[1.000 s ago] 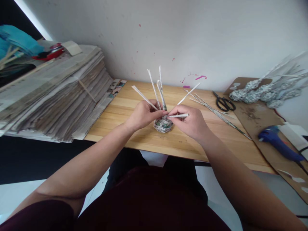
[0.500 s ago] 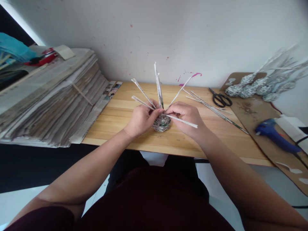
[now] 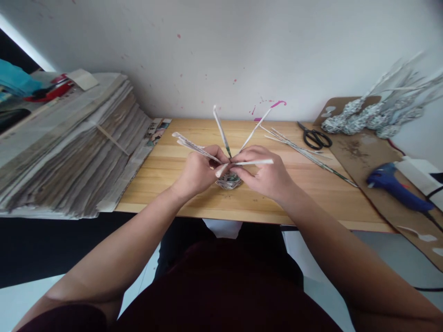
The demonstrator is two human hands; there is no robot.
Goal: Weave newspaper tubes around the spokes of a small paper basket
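Observation:
A small round piece woven from rolled newspaper [image 3: 229,181] stands near the front of the wooden desk, its paper tubes fanning out from the top. On its left side my left hand [image 3: 201,168] is closed, thumb and fingers pinching the weave near the base of the tubes. From the right, my right hand [image 3: 265,170] pinches at the same spot, its fingertips close to those of the left. One paper tube [image 3: 254,162] crosses over the right fingers, and another tube [image 3: 222,170] points toward me. The fingers hide the top of the weave.
Loose paper tubes [image 3: 308,157] lie right of my hands, beside black-handled scissors [image 3: 315,137]. A blue glue gun [image 3: 398,189] rests on brown cardboard [image 3: 353,159], with finished woven pieces [image 3: 360,117] behind it. A tall newspaper stack [image 3: 79,157] fills the left.
The woven piece has turned in my hands, so the tubes point in other directions; one now faces me. My fingertips have come closer together over its top. The view has shifted slightly.

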